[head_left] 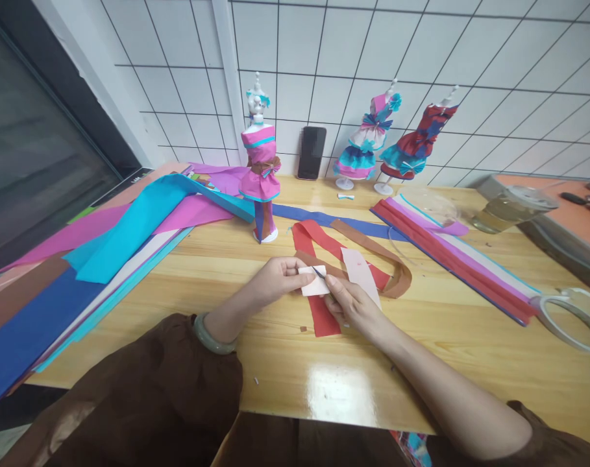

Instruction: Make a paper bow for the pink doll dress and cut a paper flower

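Small pale piece is pinched by left hand, frame centre. Dark pointed tool is held in right hand. Red strip is seen below.

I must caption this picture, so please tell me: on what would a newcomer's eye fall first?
Probably on the mannequin in a pink dress, standing left of the phone, with two more dressed mannequins right of it. Next, the turquoise strip lying over other coloured strips at the left. Near the centre, the left hand holds a small pale piece, and the right hand a dark-tipped tool.
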`<action>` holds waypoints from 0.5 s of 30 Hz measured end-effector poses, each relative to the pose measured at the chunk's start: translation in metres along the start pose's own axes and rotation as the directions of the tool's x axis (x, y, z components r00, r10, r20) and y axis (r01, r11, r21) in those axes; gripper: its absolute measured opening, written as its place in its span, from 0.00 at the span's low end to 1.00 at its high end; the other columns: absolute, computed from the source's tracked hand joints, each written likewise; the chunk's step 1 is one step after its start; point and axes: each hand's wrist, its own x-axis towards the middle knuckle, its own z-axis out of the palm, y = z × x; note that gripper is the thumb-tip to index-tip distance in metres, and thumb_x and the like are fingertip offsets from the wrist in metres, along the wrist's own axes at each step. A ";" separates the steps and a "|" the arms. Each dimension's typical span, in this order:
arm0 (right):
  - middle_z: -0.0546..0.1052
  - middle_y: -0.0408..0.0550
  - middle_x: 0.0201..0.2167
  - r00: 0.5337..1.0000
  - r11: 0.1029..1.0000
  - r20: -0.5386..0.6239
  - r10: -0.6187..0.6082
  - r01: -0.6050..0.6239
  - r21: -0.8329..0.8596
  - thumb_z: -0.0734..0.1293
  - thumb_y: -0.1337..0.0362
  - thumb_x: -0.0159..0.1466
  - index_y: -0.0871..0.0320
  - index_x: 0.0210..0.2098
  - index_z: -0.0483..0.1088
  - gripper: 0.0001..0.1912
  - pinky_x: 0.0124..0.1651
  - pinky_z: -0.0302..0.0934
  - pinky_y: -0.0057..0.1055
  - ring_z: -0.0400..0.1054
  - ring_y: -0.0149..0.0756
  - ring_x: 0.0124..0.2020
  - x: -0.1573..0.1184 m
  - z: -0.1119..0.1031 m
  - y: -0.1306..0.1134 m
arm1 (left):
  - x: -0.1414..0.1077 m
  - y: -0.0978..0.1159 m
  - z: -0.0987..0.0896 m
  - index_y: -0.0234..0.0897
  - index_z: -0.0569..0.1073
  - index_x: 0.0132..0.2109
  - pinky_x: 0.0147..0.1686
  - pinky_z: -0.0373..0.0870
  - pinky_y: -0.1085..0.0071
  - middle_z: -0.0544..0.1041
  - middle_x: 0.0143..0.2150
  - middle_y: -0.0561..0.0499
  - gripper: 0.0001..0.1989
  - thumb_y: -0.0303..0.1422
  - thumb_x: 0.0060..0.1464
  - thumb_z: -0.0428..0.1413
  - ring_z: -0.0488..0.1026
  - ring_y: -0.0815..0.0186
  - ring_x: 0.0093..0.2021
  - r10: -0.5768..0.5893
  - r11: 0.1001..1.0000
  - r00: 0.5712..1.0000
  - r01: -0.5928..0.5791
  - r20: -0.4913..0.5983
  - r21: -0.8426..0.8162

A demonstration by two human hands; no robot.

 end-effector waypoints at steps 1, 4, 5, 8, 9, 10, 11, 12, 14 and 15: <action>0.53 0.36 0.13 1.000 1.000 -0.001 0.001 -0.001 -0.001 0.50 0.46 0.63 0.56 0.18 0.51 0.25 0.18 0.44 0.26 0.50 0.25 0.14 0.000 0.000 0.000 | 0.000 0.000 0.000 0.31 0.69 0.31 0.28 0.60 0.75 0.72 0.27 0.50 0.13 0.38 0.44 0.59 0.68 0.71 0.27 -0.006 1.000 1.000 0.006 0.001 0.006; 0.52 0.36 0.13 1.000 1.000 0.004 0.011 -0.011 0.019 0.50 0.46 0.63 0.56 0.18 0.51 0.25 0.18 0.44 0.26 0.49 0.25 0.14 0.000 0.001 0.000 | -0.001 0.001 0.000 0.31 0.69 0.31 0.28 0.61 0.75 0.72 0.26 0.51 0.13 0.38 0.45 0.58 0.68 0.72 0.27 -0.021 1.000 1.000 0.021 0.012 0.024; 0.52 0.36 0.13 1.000 1.000 0.005 0.013 -0.013 0.024 0.50 0.46 0.63 0.56 0.18 0.51 0.25 0.18 0.43 0.26 0.49 0.25 0.14 0.000 0.001 0.000 | -0.001 0.001 0.000 0.31 0.69 0.31 0.28 0.61 0.75 0.72 0.26 0.51 0.13 0.38 0.45 0.58 0.67 0.72 0.27 -0.024 0.999 1.000 0.024 0.015 0.026; 0.53 0.36 0.13 1.000 1.000 0.001 0.015 -0.015 0.021 0.50 0.46 0.63 0.56 0.19 0.52 0.25 0.18 0.43 0.26 0.49 0.25 0.14 0.000 0.001 0.002 | -0.002 0.002 0.000 0.31 0.69 0.32 0.29 0.61 0.75 0.72 0.27 0.50 0.13 0.38 0.45 0.58 0.68 0.71 0.27 -0.027 0.999 1.000 0.027 0.011 0.024; 0.53 0.36 0.13 1.000 1.000 -0.001 0.016 -0.016 0.019 0.50 0.46 0.63 0.56 0.19 0.52 0.25 0.17 0.43 0.26 0.49 0.25 0.14 0.000 0.000 0.002 | -0.002 0.002 0.000 0.31 0.69 0.32 0.29 0.61 0.75 0.72 0.27 0.50 0.13 0.38 0.44 0.58 0.68 0.71 0.27 -0.028 0.999 1.000 0.027 0.004 0.021; 0.53 0.36 0.13 1.000 1.000 -0.002 0.016 -0.016 0.020 0.50 0.45 0.63 0.56 0.19 0.52 0.25 0.17 0.43 0.26 0.49 0.25 0.14 0.000 0.000 0.002 | -0.002 0.002 0.000 0.31 0.69 0.32 0.29 0.61 0.75 0.72 0.27 0.50 0.13 0.38 0.44 0.59 0.68 0.71 0.27 -0.027 0.999 1.000 0.027 -0.002 0.018; 0.52 0.36 0.13 1.000 1.000 0.000 0.017 -0.017 0.024 0.50 0.45 0.63 0.56 0.19 0.52 0.25 0.17 0.43 0.26 0.48 0.25 0.14 0.000 0.000 0.002 | -0.002 0.002 0.000 0.31 0.69 0.32 0.29 0.61 0.74 0.73 0.27 0.50 0.14 0.38 0.44 0.59 0.68 0.71 0.27 -0.026 1.000 1.000 0.026 -0.008 0.016; 0.52 0.36 0.13 1.000 0.999 0.001 0.019 -0.019 0.028 0.50 0.45 0.63 0.56 0.19 0.52 0.25 0.17 0.43 0.26 0.48 0.25 0.14 0.000 0.001 0.002 | -0.002 0.002 0.000 0.31 0.69 0.32 0.29 0.61 0.75 0.73 0.27 0.50 0.14 0.38 0.43 0.59 0.68 0.71 0.27 -0.025 1.000 1.000 0.025 -0.011 0.014; 0.52 0.36 0.13 1.000 0.999 0.002 0.021 -0.021 0.037 0.50 0.45 0.62 0.56 0.19 0.52 0.25 0.17 0.43 0.26 0.48 0.25 0.13 0.000 0.001 0.001 | -0.002 0.002 0.000 0.31 0.69 0.32 0.29 0.61 0.75 0.73 0.27 0.50 0.14 0.38 0.43 0.59 0.69 0.71 0.28 -0.022 1.000 1.000 0.022 -0.008 0.007; 0.52 0.36 0.13 1.000 0.999 0.001 0.022 -0.022 0.040 0.50 0.45 0.62 0.56 0.19 0.52 0.24 0.17 0.43 0.26 0.48 0.25 0.13 0.000 0.001 0.002 | -0.002 0.002 0.000 0.31 0.69 0.31 0.29 0.61 0.75 0.73 0.27 0.50 0.14 0.38 0.43 0.59 0.69 0.71 0.28 -0.024 1.000 1.000 0.024 -0.003 0.002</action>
